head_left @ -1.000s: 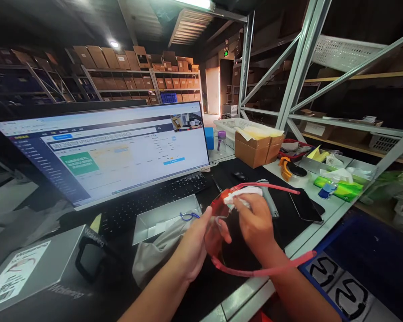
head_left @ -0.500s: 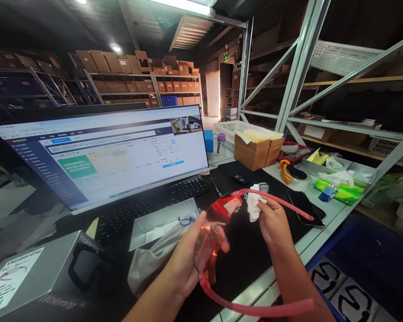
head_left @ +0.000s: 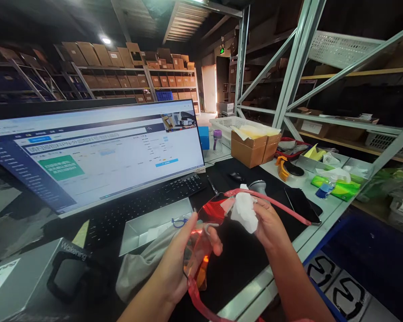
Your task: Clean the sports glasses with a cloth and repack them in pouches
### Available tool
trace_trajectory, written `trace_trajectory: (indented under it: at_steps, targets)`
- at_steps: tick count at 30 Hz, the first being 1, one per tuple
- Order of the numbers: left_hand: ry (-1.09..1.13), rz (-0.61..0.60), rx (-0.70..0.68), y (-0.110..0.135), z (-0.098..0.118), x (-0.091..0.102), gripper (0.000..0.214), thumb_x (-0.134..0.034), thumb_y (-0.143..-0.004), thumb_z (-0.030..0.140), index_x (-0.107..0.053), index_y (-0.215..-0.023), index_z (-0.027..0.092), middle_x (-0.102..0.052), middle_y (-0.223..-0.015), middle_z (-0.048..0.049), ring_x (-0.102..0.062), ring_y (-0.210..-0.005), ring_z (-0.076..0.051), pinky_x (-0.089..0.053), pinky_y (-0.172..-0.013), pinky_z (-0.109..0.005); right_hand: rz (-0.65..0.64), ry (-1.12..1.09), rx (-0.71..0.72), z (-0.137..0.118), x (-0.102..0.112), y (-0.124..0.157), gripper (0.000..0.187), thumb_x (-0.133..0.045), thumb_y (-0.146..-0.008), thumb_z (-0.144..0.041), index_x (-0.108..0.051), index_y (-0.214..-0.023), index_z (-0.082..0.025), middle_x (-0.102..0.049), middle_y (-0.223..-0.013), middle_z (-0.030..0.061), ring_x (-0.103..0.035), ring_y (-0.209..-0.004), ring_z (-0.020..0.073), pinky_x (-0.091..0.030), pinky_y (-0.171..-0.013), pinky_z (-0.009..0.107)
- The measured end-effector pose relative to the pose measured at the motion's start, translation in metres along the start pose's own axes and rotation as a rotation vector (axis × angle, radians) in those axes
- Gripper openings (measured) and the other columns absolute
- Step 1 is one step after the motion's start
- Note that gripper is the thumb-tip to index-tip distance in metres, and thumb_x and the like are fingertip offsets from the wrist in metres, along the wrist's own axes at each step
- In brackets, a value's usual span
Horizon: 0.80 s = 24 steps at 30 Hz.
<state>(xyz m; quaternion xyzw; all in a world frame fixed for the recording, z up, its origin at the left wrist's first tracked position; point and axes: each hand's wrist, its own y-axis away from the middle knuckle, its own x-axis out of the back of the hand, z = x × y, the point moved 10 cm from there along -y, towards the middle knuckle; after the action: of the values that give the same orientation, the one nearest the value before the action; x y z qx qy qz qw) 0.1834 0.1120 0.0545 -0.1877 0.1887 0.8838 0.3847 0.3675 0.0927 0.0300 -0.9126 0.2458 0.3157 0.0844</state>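
My left hand [head_left: 184, 255] grips a pair of sunglasses [head_left: 218, 211] by the middle of the frame, thumb and fingers around the nose area. The glasses have red, see-through temples and reddish mirrored lenses. One temple stretches right above my right hand; the other curves down toward the bottom edge. Pinched in my right hand [head_left: 268, 223] is a crumpled white tissue [head_left: 245, 212], held against or just in front of the far lens. Below the keyboard, left of my left hand, lie a grey cloth pouch [head_left: 137, 268] and an open grey box [head_left: 157, 221].
A monitor [head_left: 121, 156] and black keyboard [head_left: 137, 201] stand at the left, with a grey packaging box [head_left: 36, 277] in front. Rightward are a phone [head_left: 302, 203], a small blue bottle [head_left: 325, 190], a green tissue pack [head_left: 342, 190] and a cardboard box [head_left: 250, 147]. Metal shelving [head_left: 289, 80] rises behind.
My right hand has brought the tissue left to the far lens, and more of the tissue now shows. The sunglasses sit slightly further left and lower in view.
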Motion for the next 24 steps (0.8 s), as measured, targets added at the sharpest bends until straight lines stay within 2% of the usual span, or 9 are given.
trace_trajectory:
  at_steps: [3, 7, 9, 12, 15, 18, 21, 24]
  targets:
    - [0.010, -0.023, -0.009, 0.000, 0.001, -0.004, 0.057, -0.045, -0.096, 0.058, -0.069, -0.069, 0.014, -0.062, -0.064, -0.0075, -0.056, -0.073, -0.020, -0.044, -0.084, -0.031, -0.028, -0.002, -0.005, 0.001, -0.004, 0.000, 0.032, -0.084, -0.066, -0.029, -0.076, -0.095, -0.017, -0.077, -0.086, 0.0062, -0.071, -0.075, 0.0212, -0.056, -0.068, 0.030]
    - [0.005, -0.024, -0.002, -0.001, 0.000, -0.005, 0.056, -0.046, -0.097, 0.057, -0.070, -0.070, 0.014, -0.063, -0.066, -0.0079, -0.057, -0.073, -0.020, -0.044, -0.084, -0.031, 0.002, 0.012, 0.083, 0.000, -0.004, -0.001, 0.049, -0.080, -0.068, -0.026, -0.065, -0.115, -0.022, -0.076, -0.104, 0.0056, -0.071, -0.085, 0.0213, -0.056, -0.070, 0.030]
    - [-0.003, -0.026, -0.003, -0.002, 0.000, -0.006, 0.057, -0.045, -0.097, 0.056, -0.070, -0.069, 0.014, -0.063, -0.065, -0.0079, -0.058, -0.073, -0.020, -0.044, -0.084, -0.032, -0.008, 0.012, 0.102, 0.003, -0.007, -0.001, 0.047, -0.078, -0.067, -0.022, -0.061, -0.110, -0.025, -0.074, -0.107, 0.0028, -0.070, -0.085, 0.0188, -0.054, -0.068, 0.027]
    - [-0.013, -0.030, 0.005, -0.003, -0.003, -0.007, 0.057, -0.045, -0.097, 0.056, -0.070, -0.068, 0.013, -0.061, -0.064, -0.0077, -0.057, -0.074, -0.020, -0.044, -0.082, -0.031, -0.081, 0.017, 0.039, 0.012, -0.019, 0.003, 0.030, -0.076, -0.064, -0.021, -0.061, -0.090, -0.023, -0.074, -0.096, -0.0003, -0.067, -0.075, 0.0159, -0.050, -0.062, 0.024]
    - [0.004, -0.024, 0.003, -0.002, -0.002, -0.007, 0.056, -0.049, -0.095, 0.058, -0.070, -0.068, 0.013, -0.060, -0.064, -0.0074, -0.057, -0.073, -0.020, -0.045, -0.083, -0.032, -0.184, 0.065, -0.025, 0.014, -0.030, 0.009, 0.024, -0.072, -0.071, -0.032, -0.067, -0.092, -0.022, -0.074, -0.090, 0.0031, -0.067, -0.076, 0.0192, -0.053, -0.066, 0.029]
    - [0.060, -0.041, 0.021, -0.001, 0.000, -0.010, 0.052, -0.057, -0.091, 0.058, -0.069, -0.067, 0.013, -0.060, -0.064, -0.0069, -0.057, -0.073, -0.021, -0.047, -0.086, -0.034, -0.292, 0.087, -0.037, 0.010, -0.036, 0.014, 0.034, -0.067, -0.077, -0.040, -0.072, -0.105, -0.021, -0.075, -0.100, 0.0065, -0.070, -0.086, 0.0234, -0.056, -0.075, 0.036]
    - [0.106, -0.040, 0.053, -0.002, -0.002, -0.009, 0.050, -0.060, -0.089, 0.058, -0.069, -0.067, 0.013, -0.059, -0.063, -0.0067, -0.057, -0.072, -0.020, -0.048, -0.086, -0.034, -0.403, 0.079, -0.060, 0.014, -0.042, 0.017, 0.050, -0.079, -0.069, -0.035, -0.070, -0.116, -0.023, -0.075, -0.107, 0.0062, -0.071, -0.086, 0.0229, -0.056, -0.073, 0.034]
    - [0.126, -0.018, 0.056, -0.006, -0.007, -0.005, 0.052, -0.057, -0.090, 0.058, -0.069, -0.067, 0.013, -0.059, -0.063, -0.0068, -0.057, -0.073, -0.020, -0.048, -0.084, -0.033, -0.419, 0.109, 0.006, 0.016, -0.043, 0.016, 0.058, -0.083, -0.073, -0.033, -0.064, -0.127, -0.028, -0.068, -0.128, 0.0060, -0.068, -0.105, 0.0230, -0.056, -0.081, 0.032]
